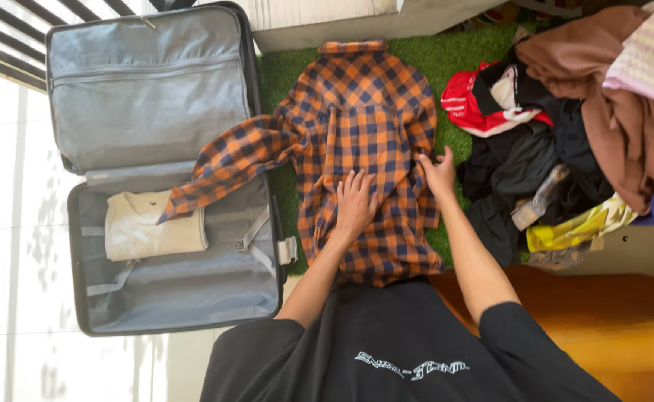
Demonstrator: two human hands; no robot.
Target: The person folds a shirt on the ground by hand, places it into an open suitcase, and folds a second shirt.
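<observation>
- The shirt (364, 141), orange and navy plaid, lies spread face down on the green turf (446, 56), collar away from the person.
- The left hand (354, 202) lies flat on the shirt's lower middle, fingers spread, palm pressing the cloth.
- The right hand (440, 173) sits at the shirt's right edge, fingers loosely spread; whether it pinches the cloth or only rests on it I cannot tell.
- One sleeve (230, 167) trails off the shirt's left side and drapes into the open suitcase (174, 298), its cuff over a folded cream garment (152, 232).
- A pile of clothes (565, 134) lies just beside the shirt's right edge, near the right hand.
- Risk: with the sleeve hanging over the suitcase rim, any pull on the shirt could drag the cream garment out of its fold.
- Risk: the pile crowds the right edge, so a loose garment could get caught under the shirt.
- Risk: turf grips cloth, so smoothing with one flat palm may bunch the fabric and not flatten it.
</observation>
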